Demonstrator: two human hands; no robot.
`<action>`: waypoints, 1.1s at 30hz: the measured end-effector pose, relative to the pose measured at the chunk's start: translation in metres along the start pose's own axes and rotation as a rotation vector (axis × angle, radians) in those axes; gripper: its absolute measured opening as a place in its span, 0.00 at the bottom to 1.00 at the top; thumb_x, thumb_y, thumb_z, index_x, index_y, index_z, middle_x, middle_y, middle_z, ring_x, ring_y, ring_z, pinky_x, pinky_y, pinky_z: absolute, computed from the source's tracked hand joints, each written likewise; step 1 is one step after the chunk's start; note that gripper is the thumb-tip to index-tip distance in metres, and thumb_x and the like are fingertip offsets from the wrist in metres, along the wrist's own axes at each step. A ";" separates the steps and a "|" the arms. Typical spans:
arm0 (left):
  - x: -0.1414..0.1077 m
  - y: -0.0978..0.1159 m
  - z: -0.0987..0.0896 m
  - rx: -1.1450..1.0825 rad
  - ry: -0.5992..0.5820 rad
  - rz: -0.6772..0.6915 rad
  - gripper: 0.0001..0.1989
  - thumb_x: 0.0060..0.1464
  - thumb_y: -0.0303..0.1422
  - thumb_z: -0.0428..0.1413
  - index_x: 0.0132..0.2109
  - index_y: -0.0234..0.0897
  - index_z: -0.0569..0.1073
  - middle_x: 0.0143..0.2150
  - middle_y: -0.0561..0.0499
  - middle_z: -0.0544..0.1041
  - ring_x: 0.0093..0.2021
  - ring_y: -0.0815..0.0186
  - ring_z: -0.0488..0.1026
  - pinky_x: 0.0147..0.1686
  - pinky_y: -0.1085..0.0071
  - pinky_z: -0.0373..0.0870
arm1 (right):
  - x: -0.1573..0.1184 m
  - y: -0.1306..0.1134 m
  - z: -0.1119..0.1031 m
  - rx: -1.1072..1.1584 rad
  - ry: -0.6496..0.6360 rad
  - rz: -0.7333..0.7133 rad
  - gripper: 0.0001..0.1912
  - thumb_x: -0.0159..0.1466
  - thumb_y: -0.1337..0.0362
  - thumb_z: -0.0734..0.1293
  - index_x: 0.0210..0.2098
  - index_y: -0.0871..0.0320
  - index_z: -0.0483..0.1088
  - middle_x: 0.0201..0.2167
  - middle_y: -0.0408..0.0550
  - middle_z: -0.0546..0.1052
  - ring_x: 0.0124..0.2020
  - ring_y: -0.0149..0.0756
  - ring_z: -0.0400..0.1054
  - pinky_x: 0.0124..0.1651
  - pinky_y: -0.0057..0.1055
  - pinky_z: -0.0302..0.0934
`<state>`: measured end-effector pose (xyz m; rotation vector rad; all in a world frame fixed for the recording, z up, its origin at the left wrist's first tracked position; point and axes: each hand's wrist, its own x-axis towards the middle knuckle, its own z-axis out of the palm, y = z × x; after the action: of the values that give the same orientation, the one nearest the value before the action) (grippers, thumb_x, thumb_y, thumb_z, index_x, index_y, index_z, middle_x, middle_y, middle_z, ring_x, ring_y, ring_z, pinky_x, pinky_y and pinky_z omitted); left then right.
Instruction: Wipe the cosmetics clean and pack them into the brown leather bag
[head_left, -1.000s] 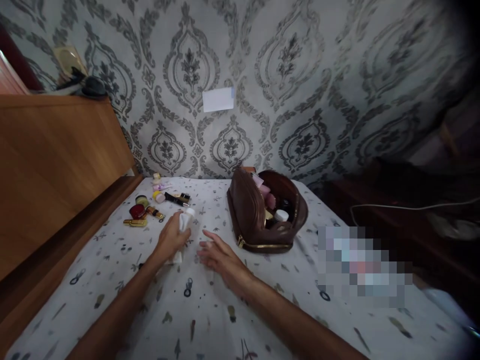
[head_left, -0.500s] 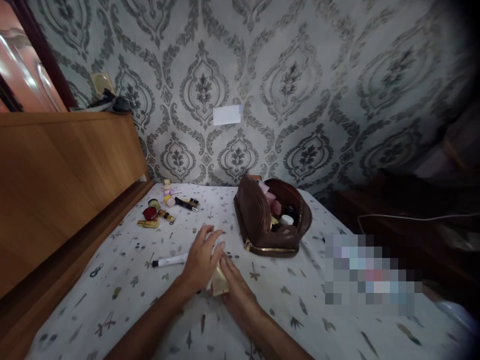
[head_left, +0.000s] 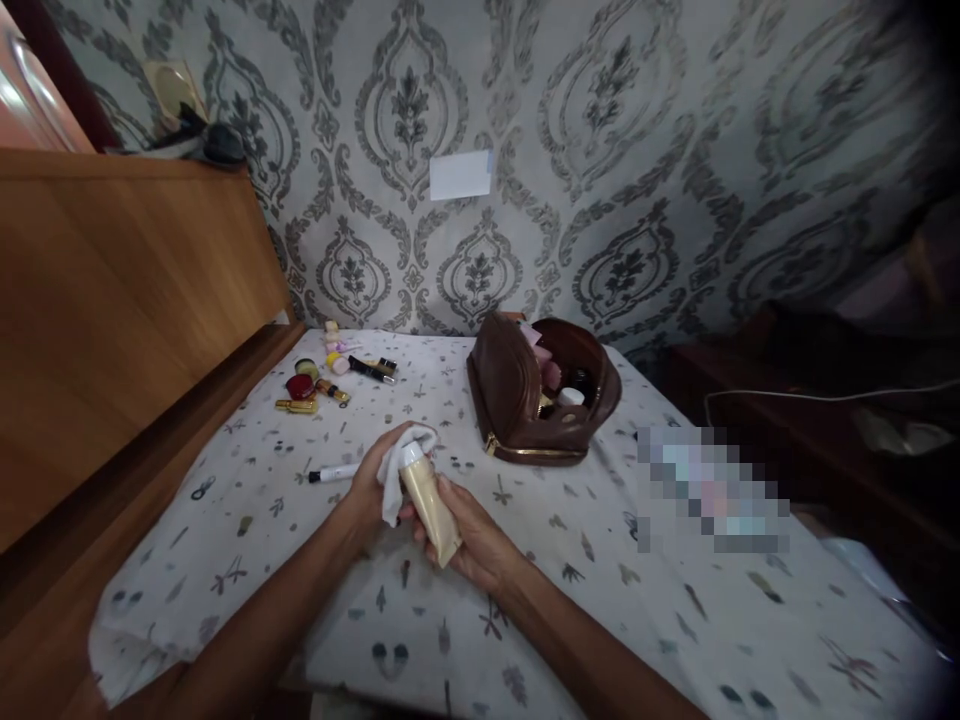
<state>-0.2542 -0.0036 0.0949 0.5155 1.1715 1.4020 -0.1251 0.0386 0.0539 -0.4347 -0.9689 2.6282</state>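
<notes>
Near the middle of the patterned cloth, my right hand (head_left: 476, 535) grips a pale gold tube (head_left: 431, 505) with a white cap, tilted with its cap end up and to the left. My left hand (head_left: 371, 480) holds a white cloth (head_left: 391, 475) against the tube's cap end. Just left of that hand lies a white tube with a black tip (head_left: 334, 472). A brown bag (head_left: 517, 400) stands open beyond my hands to the right, with pink items and a white-lidded jar (head_left: 571, 397) inside.
Several small cosmetics lie at the back left, among them a red round case (head_left: 300, 386), a gold tube (head_left: 297, 406) and a black tube (head_left: 371, 370). A wooden cabinet (head_left: 135, 270) borders the left side. A blurred-out item (head_left: 712, 490) lies at the right.
My hands have shifted so that the gold tube and the white cloth now show clearly between them. The view has tilted downward, so the bag and cosmetics appear higher.
</notes>
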 end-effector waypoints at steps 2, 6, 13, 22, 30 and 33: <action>0.000 -0.007 0.006 -0.064 0.100 0.026 0.28 0.58 0.54 0.44 0.27 0.35 0.70 0.14 0.55 0.65 0.10 0.71 0.59 0.10 0.74 0.57 | 0.002 0.000 0.000 0.039 0.041 -0.034 0.24 0.55 0.46 0.74 0.40 0.59 0.72 0.26 0.46 0.78 0.21 0.30 0.70 0.18 0.21 0.61; 0.004 -0.019 0.009 0.049 0.316 0.377 0.24 0.61 0.53 0.46 0.44 0.37 0.73 0.30 0.53 0.76 0.26 0.67 0.73 0.22 0.73 0.70 | 0.004 -0.004 0.002 0.050 0.160 -0.125 0.22 0.53 0.48 0.76 0.39 0.56 0.72 0.23 0.38 0.73 0.21 0.28 0.67 0.20 0.22 0.62; 0.009 -0.032 0.002 0.643 0.291 0.727 0.24 0.67 0.44 0.42 0.65 0.41 0.60 0.66 0.44 0.64 0.66 0.58 0.59 0.66 0.56 0.53 | 0.005 -0.011 0.001 0.025 0.251 -0.276 0.20 0.53 0.50 0.76 0.39 0.55 0.75 0.31 0.40 0.77 0.30 0.30 0.70 0.30 0.24 0.63; 0.007 -0.044 -0.001 0.988 0.083 0.861 0.29 0.64 0.41 0.49 0.69 0.45 0.52 0.70 0.42 0.54 0.72 0.53 0.46 0.67 0.50 0.48 | 0.004 -0.015 -0.001 0.050 0.360 -0.364 0.20 0.53 0.51 0.76 0.41 0.53 0.75 0.40 0.45 0.80 0.44 0.39 0.73 0.46 0.33 0.66; 0.005 -0.048 0.005 0.888 0.082 0.850 0.24 0.62 0.44 0.51 0.61 0.41 0.62 0.63 0.41 0.59 0.66 0.54 0.56 0.64 0.55 0.54 | 0.004 -0.021 0.000 0.072 0.422 -0.395 0.22 0.48 0.50 0.78 0.38 0.53 0.76 0.37 0.43 0.80 0.38 0.37 0.72 0.38 0.29 0.67; 0.007 -0.043 0.003 0.828 0.235 0.859 0.17 0.64 0.42 0.49 0.55 0.40 0.65 0.53 0.44 0.66 0.56 0.58 0.64 0.58 0.61 0.60 | 0.004 -0.017 -0.001 0.104 0.386 -0.331 0.22 0.47 0.51 0.79 0.37 0.55 0.76 0.29 0.40 0.78 0.28 0.30 0.69 0.27 0.24 0.62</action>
<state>-0.2329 -0.0037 0.0570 1.6124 1.8400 1.6521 -0.1253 0.0536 0.0636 -0.6621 -0.7059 2.1784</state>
